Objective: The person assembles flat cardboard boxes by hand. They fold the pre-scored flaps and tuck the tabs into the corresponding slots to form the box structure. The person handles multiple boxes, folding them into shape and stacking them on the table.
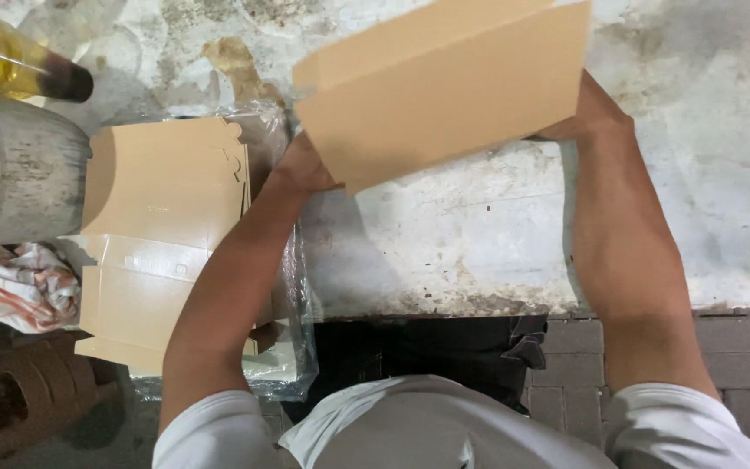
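I hold a flat tan cardboard box blank (444, 87) in the upper middle of the frame, my left hand (301, 169) gripping its lower left corner, my right hand (588, 113) its right edge. It looks light, stiff, easily creased. A plastic-wrapped stack of blanks (162, 234) lies at left, beside a grey bucket (32, 174) and rag (23, 287).

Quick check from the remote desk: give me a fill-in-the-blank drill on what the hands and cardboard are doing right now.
1. Both hands, the left hand and the right hand, hold one flat sheet of ____ above the stained white table.
2. The stack of flat box blanks lies to the person's ____ side.
3. That stack rests on clear ____ wrapping.
4. The crumpled cloth lies below the round grey ____.

Missing words: cardboard; left; plastic; pot
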